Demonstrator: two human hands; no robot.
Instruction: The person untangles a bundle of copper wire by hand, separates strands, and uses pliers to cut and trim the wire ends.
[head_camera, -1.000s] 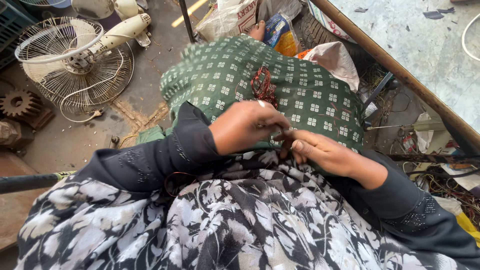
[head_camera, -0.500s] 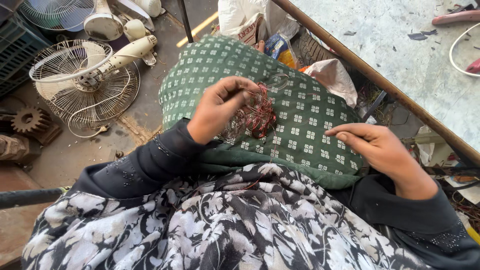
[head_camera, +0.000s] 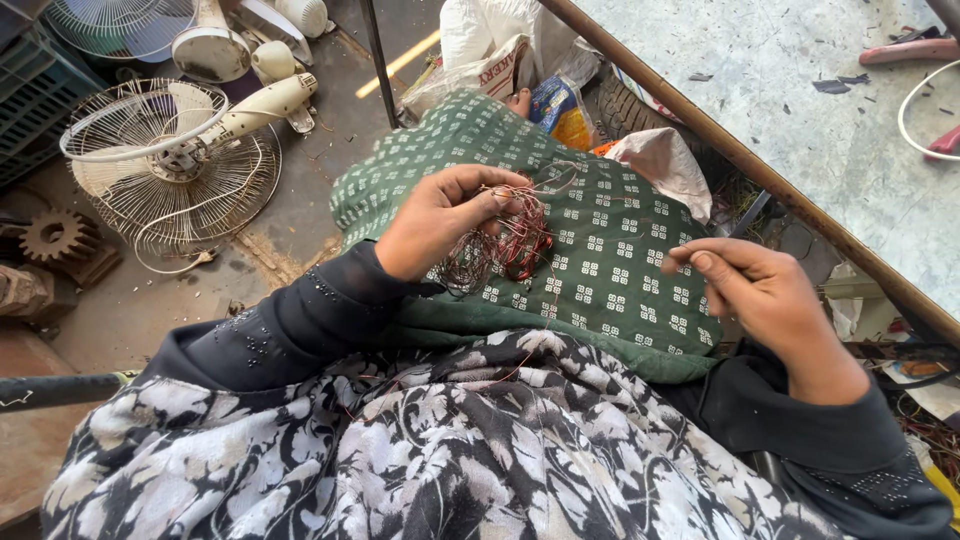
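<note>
My left hand (head_camera: 440, 220) grips a tangled bundle of thin reddish copper wire (head_camera: 505, 245) above my lap. The lap is covered by a green cloth with a white square pattern (head_camera: 600, 250). A fine strand runs from the bundle over the cloth to my right hand (head_camera: 765, 295), which pinches it between thumb and forefinger, about a hand's width to the right of the bundle. Both arms wear black sleeves over a black and white floral garment (head_camera: 450, 450).
A dismantled white fan with its wire guard (head_camera: 170, 175) lies on the floor at left, near a rusty gear (head_camera: 55, 235) and a blue crate (head_camera: 40, 100). A grey worktable with a rusty metal edge (head_camera: 740, 160) rises at right. Bags (head_camera: 560, 110) lie beyond my knees.
My hands, together on the wire a second ago, have separated. The left lifted the bundle up and leftward, the right drew away to the right with a strand.
</note>
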